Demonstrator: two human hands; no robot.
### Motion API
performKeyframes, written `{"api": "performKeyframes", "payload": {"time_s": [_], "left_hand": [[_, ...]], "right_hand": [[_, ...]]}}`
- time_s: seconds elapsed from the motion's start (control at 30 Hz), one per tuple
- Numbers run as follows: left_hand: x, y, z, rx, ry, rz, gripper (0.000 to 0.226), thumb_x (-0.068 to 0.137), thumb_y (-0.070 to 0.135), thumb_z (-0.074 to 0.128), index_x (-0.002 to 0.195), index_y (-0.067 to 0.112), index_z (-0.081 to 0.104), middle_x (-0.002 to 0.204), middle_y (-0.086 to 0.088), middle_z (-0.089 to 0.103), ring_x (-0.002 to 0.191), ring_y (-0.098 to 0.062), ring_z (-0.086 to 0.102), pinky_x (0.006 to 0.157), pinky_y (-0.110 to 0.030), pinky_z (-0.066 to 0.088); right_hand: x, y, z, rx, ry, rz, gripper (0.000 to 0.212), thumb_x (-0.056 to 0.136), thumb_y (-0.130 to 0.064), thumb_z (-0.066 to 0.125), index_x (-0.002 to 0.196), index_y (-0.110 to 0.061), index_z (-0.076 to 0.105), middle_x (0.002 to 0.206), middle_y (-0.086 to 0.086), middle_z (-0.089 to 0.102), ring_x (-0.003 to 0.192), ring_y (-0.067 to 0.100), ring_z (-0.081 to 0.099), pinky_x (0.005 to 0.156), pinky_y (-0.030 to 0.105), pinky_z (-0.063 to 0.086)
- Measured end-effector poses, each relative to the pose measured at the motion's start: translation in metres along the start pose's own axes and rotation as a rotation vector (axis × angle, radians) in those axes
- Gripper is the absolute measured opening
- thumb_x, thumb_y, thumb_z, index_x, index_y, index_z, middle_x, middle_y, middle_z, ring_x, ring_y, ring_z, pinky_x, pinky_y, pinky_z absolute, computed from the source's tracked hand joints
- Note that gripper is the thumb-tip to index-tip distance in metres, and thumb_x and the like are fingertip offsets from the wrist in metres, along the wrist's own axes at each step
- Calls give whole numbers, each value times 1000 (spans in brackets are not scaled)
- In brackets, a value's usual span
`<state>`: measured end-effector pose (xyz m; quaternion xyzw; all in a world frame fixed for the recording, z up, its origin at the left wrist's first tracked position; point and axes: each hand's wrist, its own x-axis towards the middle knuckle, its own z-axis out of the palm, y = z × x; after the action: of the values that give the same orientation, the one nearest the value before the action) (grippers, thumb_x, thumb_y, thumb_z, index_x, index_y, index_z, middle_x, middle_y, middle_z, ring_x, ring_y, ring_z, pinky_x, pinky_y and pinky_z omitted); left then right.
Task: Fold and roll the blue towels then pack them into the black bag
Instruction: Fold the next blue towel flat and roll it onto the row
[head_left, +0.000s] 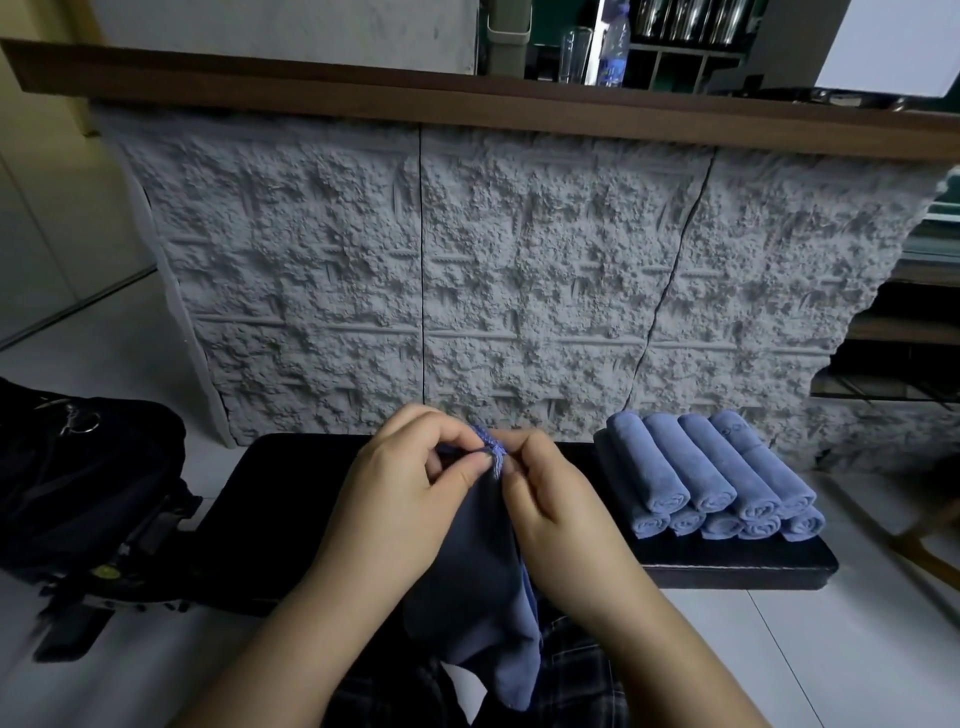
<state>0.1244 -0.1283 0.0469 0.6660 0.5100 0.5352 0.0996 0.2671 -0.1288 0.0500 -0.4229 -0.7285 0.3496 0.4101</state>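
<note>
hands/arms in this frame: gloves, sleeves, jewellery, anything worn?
Nothing worn that shows. The left hand and right hand are bare: no gloves, rings or watch. Both forearms are bare to the bottom edge of the frame, no sleeves. Nails are short and unpainted. No markings visible.

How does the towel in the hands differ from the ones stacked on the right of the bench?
The held towel hangs loose and unrolled, while the stacked towels are tight rolls. The held towel is pinched at its top edge by the left hand and right hand; the stacked towels lie untouched in two layers on the black bench. The held towel looks darker, in shadow. Both are blue cloth.
</note>
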Motion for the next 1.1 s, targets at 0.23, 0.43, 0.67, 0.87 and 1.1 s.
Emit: {"api": "performKeyframes", "payload": {"time_s": [0.23,0.43,0.67,0.87,1.1], "left_hand": [[-1,-11,-2,69,-67,-198,24,67,25,80,63,24,56,52,9,46,46,-2,42,46,-11,29],[-10,-15,-6,104,-288,-145,23,79,22,71,72,22,50,56,28,53,47,-1,44,45,-12,30],[-7,-43,-21,357,-383,-116,36,75,45,71,60,35,40,64,8,47,64,-6,48,60,-29,38],[11,-55,-46,623,-397,71,40,66,71,36,63,32,45,63,13,46,64,-14,53,62,-30,36],[43,-35,-65,620,-210,316,38,86,49,40,80,16,58,81,2,50,76,-21,49,69,-35,44]], "right_hand": [[1,9,2,61,-19,-18,7,92,-28,56,98,-25,60,94,-8,71,89,4,65,83,33,51],[2,18,-4,-21,-24,-61,12,95,-17,54,95,-27,62,89,-19,68,86,-3,62,77,16,47],[11,31,-19,-27,126,-13,13,96,-18,51,88,-24,58,77,-25,62,77,-8,55,73,9,40],[17,45,-28,-142,185,-15,18,96,-18,51,82,-29,53,76,-29,59,71,-9,51,69,10,38],[39,30,-33,-395,376,-197,16,97,-26,43,99,-19,57,84,-9,55,82,13,51,67,21,29]]}}
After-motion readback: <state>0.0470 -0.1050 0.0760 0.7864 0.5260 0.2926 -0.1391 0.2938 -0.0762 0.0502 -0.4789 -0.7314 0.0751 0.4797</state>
